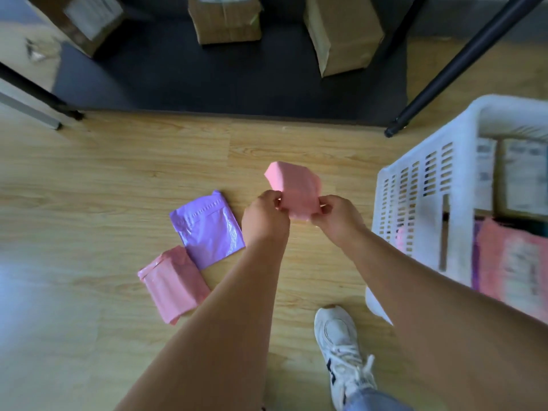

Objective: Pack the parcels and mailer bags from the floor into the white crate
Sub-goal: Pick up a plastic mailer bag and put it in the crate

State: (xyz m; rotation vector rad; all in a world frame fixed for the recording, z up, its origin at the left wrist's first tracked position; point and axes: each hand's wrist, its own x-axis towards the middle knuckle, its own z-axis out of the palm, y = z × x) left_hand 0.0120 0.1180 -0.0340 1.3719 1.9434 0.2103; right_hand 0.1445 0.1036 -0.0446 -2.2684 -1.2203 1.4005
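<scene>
Pink mailer bag (pixel 296 185) pinched in left hand (pixel 265 216) and right hand (pixel 338 216) beside white crate (pixel 415 161); purple bag (pixel 207 229) nearby.

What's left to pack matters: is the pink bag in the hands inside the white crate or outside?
Outside. Left hand and right hand pinch the pink bag over the floor, beside the white crate.

Premises present as a parcel-handling or mailroom space: taped cardboard boxes (pixel 226 19) on a dark mat (pixel 231 78), wood-effect floor (pixel 118 161), white crate (pixel 421 185) of labelled mailers, black stand legs (pixel 462 63).
</scene>
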